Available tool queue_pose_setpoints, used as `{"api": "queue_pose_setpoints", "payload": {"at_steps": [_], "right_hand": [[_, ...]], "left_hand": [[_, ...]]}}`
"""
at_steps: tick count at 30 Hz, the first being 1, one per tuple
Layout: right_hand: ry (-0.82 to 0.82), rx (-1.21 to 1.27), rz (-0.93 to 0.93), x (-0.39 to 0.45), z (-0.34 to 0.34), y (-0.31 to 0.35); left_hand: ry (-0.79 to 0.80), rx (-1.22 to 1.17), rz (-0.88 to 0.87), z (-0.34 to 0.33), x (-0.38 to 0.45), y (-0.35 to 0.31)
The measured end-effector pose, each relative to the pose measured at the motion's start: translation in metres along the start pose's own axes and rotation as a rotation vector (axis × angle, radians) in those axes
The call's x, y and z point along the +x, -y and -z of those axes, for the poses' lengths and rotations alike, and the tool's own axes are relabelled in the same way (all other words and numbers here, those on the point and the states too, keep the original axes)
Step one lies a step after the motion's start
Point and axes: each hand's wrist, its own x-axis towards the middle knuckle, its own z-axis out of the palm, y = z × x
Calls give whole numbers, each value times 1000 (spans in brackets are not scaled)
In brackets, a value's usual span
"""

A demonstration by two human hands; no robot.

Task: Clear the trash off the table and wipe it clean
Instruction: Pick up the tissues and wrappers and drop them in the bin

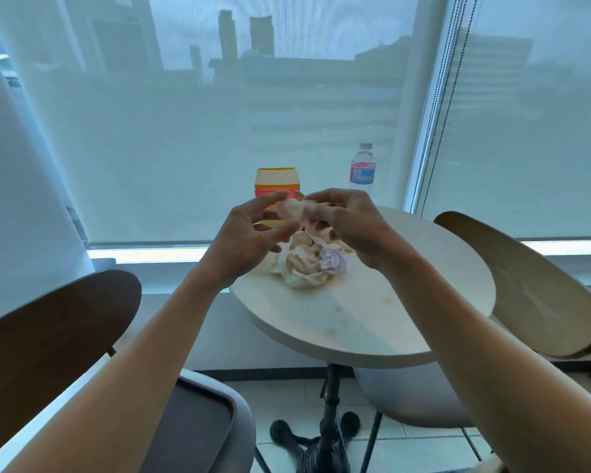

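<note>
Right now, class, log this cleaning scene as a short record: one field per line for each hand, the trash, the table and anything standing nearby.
left hand: raised above the table, fingers pinching a crumpled tissue
right hand: pinching the same tissue from the other side
trash pile: crumpled paper heaped at the table's far side
table: round, pale, faint stains visible
carton: yellow and pink, behind the hands
water bottle: upright by the window

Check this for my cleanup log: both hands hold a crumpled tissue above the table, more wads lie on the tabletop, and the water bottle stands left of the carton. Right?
Not quite. In the head view the bottle stands right of the carton, not left. The rest holds: the left hand and right hand hold a crumpled tissue above the table, and more wads lie on it.
</note>
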Motion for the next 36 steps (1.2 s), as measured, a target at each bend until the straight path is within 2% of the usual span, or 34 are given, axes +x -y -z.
{"api": "queue_pose_setpoints", "payload": {"at_steps": [3,5,8,10,13,21,29,36], "right_hand": [[175,20,-48,-1,-4,2],[146,3,-52,2,0,-5],[-19,-387,-23,9,10,-31],[-4,-617,-121,9,13,-53],[14,-679,-181,5,9,-76],[-130,-482,-181,-6,29,-68],[-203,-251,-209,-44,97,-62],[-361,-59,-198,-89,168,-77]], "left_hand": [[-53,2,-32,-2,2,4],[-93,9,-28,1,4,9],[-117,11,-2,5,3,15],[-108,26,2,5,1,16],[-93,15,1,1,-2,17],[-22,9,44,-21,-11,18],[83,-73,37,-83,-16,4],[130,-109,27,-153,-25,-12]]}}
